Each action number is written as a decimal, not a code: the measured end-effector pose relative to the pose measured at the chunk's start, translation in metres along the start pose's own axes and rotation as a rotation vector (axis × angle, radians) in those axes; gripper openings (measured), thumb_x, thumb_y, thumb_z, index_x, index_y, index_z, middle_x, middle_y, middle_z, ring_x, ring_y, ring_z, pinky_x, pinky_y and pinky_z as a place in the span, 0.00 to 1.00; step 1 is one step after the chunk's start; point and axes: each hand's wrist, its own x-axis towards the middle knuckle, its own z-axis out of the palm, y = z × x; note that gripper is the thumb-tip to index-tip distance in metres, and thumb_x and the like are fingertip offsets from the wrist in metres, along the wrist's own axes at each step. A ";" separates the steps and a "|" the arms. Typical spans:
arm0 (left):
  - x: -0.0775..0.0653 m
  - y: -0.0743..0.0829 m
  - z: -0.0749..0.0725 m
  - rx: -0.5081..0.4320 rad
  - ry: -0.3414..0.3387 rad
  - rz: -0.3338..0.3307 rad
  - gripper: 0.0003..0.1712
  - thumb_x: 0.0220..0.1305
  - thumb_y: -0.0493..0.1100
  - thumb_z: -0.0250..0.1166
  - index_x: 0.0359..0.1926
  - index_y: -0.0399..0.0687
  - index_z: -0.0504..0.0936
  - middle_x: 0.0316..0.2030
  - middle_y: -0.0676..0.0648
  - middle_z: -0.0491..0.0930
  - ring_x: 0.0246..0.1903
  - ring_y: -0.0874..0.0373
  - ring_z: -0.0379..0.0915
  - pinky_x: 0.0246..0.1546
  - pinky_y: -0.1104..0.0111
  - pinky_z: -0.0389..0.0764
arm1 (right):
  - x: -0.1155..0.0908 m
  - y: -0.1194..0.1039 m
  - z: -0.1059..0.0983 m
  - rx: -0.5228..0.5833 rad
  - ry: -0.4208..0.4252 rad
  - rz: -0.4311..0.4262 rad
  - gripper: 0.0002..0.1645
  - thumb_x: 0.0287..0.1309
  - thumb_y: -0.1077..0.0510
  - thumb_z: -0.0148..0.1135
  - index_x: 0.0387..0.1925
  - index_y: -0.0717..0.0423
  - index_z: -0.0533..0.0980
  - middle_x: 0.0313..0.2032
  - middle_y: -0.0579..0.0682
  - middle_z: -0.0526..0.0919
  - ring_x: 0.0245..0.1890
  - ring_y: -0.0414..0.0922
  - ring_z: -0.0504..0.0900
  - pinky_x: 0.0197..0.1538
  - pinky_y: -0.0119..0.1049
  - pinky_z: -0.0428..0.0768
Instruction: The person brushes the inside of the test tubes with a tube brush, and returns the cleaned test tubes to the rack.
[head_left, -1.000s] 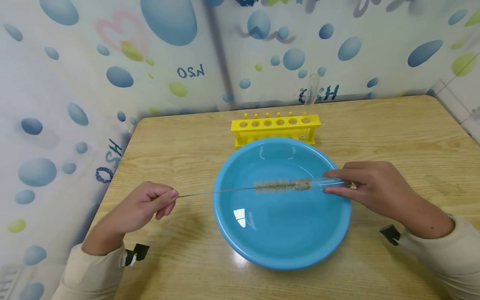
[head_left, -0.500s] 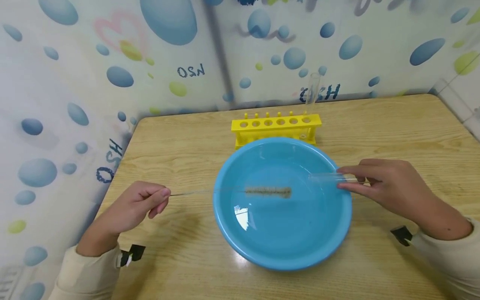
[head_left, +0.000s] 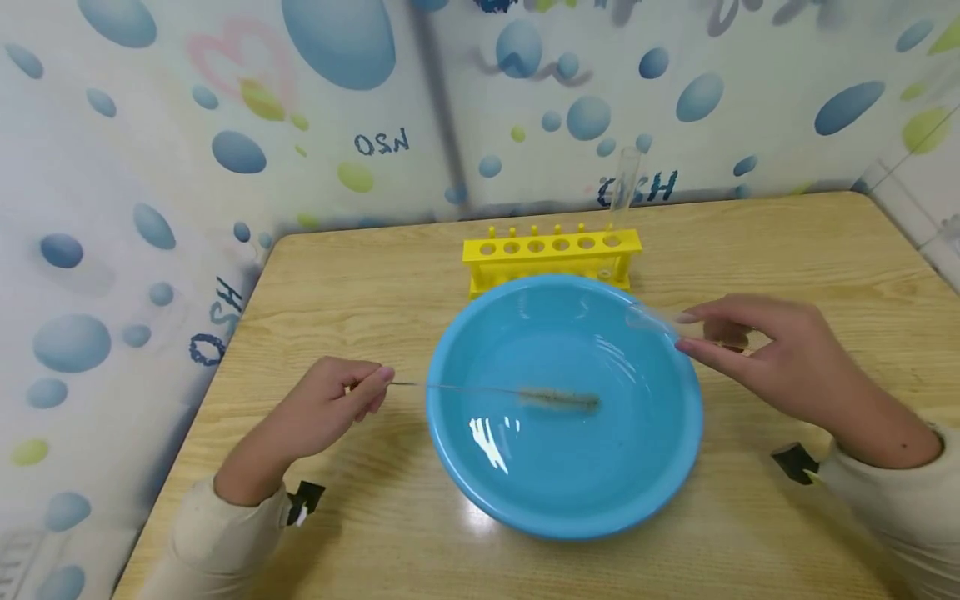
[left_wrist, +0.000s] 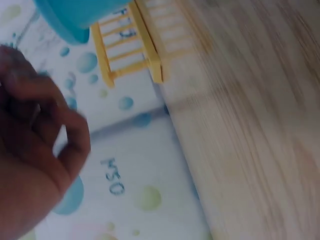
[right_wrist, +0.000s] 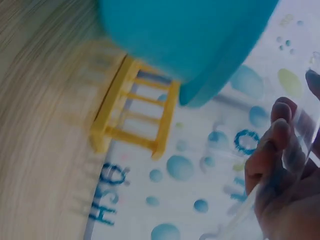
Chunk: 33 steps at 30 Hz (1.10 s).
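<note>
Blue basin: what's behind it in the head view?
Just behind the basin stands a yellow rack, with a clear tube standing in its rightmost hole; the patterned wall is beyond. The basin's rim covers much of the rack's base there, so anything behind it is hidden.

Mirror-written formulas mark the dotted wall (head_left: 307,179) I am watching remotely through the head camera. A small dark inscription (head_left: 381,142) at the back reads as a reversed "N2O." Larger blue lettering (head_left: 216,322) runs up the left side, resembling a backward "H2O." A third blue group (head_left: 637,188) shows a clear "H," its other characters partly obscured. Grey strokes (head_left: 723,13) at the top edge are cut off, unreadable to me.
</note>
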 end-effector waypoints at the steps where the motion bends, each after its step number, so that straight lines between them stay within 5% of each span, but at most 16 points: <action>1: 0.003 0.002 0.005 0.039 0.033 -0.011 0.26 0.78 0.47 0.52 0.18 0.54 0.70 0.15 0.58 0.64 0.15 0.64 0.59 0.19 0.70 0.65 | 0.001 -0.004 0.000 0.038 -0.001 0.026 0.19 0.46 0.63 0.79 0.43 0.50 0.86 0.26 0.37 0.81 0.29 0.30 0.72 0.31 0.19 0.70; 6: 0.021 0.015 0.026 0.181 0.164 -0.047 0.24 0.72 0.50 0.61 0.17 0.55 0.71 0.13 0.57 0.61 0.15 0.63 0.58 0.19 0.72 0.61 | 0.016 -0.030 -0.005 0.175 -0.028 0.036 0.21 0.54 0.66 0.72 0.50 0.49 0.83 0.35 0.36 0.83 0.35 0.30 0.77 0.43 0.15 0.74; 12: 0.032 0.018 0.043 0.155 0.195 -0.033 0.23 0.67 0.49 0.67 0.17 0.53 0.71 0.13 0.57 0.63 0.16 0.64 0.61 0.18 0.74 0.62 | 0.041 -0.058 -0.002 0.257 -0.086 -0.110 0.21 0.54 0.69 0.70 0.50 0.54 0.81 0.43 0.43 0.86 0.42 0.32 0.82 0.51 0.17 0.76; 21: 0.034 0.018 0.049 0.087 0.133 -0.029 0.26 0.63 0.48 0.71 0.17 0.50 0.66 0.13 0.57 0.60 0.15 0.66 0.59 0.18 0.76 0.60 | 0.105 -0.079 0.005 0.262 -0.239 -0.081 0.07 0.64 0.57 0.66 0.40 0.52 0.76 0.43 0.44 0.84 0.47 0.41 0.84 0.53 0.43 0.84; 26: 0.034 0.017 0.047 0.087 0.099 -0.045 0.26 0.61 0.50 0.72 0.17 0.51 0.65 0.13 0.57 0.59 0.15 0.65 0.58 0.18 0.76 0.58 | 0.144 -0.083 0.021 0.307 -0.319 -0.017 0.08 0.67 0.56 0.63 0.45 0.53 0.76 0.48 0.47 0.82 0.49 0.44 0.84 0.54 0.45 0.84; 33: 0.035 0.017 0.043 0.116 0.043 -0.025 0.27 0.60 0.53 0.73 0.18 0.51 0.65 0.14 0.58 0.59 0.16 0.66 0.58 0.19 0.75 0.59 | 0.187 -0.086 0.046 0.252 -0.324 0.078 0.15 0.70 0.53 0.59 0.55 0.50 0.76 0.52 0.49 0.81 0.54 0.47 0.81 0.57 0.45 0.80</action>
